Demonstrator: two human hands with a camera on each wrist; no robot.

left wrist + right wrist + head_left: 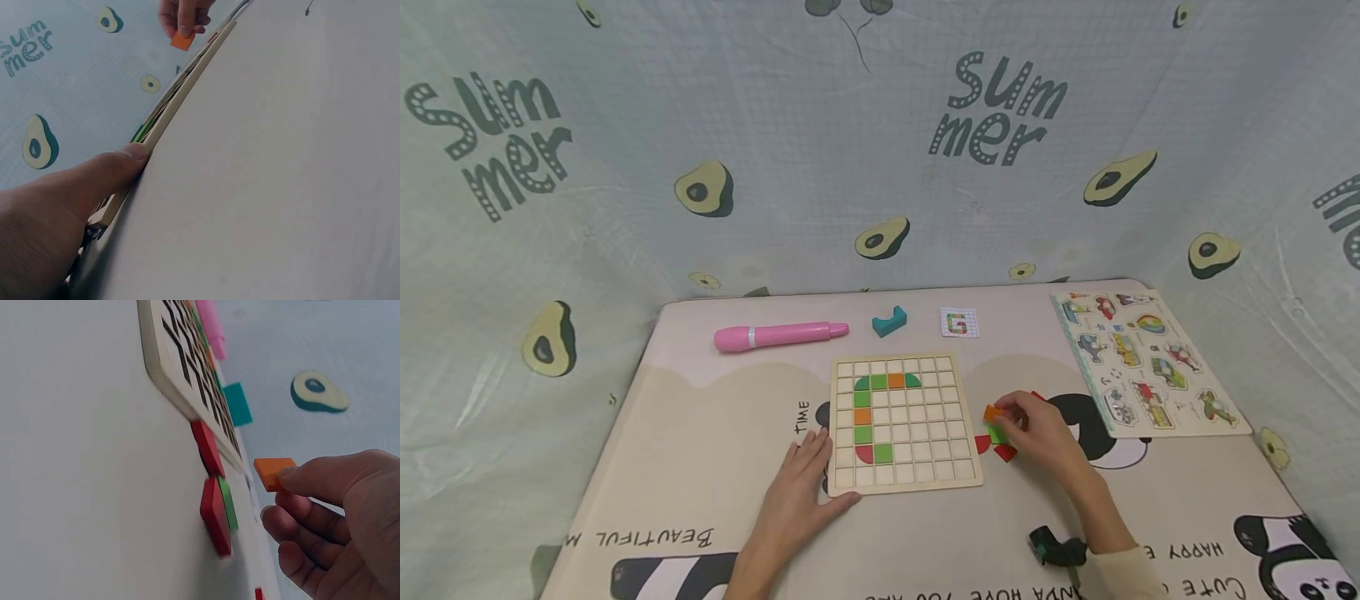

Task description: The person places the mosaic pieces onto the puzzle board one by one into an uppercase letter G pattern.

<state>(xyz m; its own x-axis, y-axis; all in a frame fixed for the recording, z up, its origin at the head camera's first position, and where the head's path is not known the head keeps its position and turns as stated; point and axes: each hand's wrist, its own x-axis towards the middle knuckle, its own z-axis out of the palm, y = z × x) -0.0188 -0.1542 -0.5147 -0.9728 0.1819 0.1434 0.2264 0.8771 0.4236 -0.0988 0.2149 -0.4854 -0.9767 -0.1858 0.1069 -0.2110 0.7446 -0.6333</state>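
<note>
A square wooden grid board (917, 488) lies in front of the person, with green, orange and red tiles set in some of its cells in a bent line. My left hand (796, 502) rests at the board's near left corner, its fingers along the left side and its thumb (115, 164) against the near edge. Right of the board, my right hand (1041, 429) pinches an orange square tile (271, 474) between thumb and fingers, raised over the loose pieces. Below it lie a green tile (228, 503), a red tile (216, 515) and a red rounded piece (982, 444) beside the board.
Behind the board are a pink pen-like stick (782, 335), a teal curved block (889, 322) and a small pattern card (959, 322). A picture puzzle board (1150, 367) lies at the far right. A dark curved object (1056, 547) sits near the right forearm.
</note>
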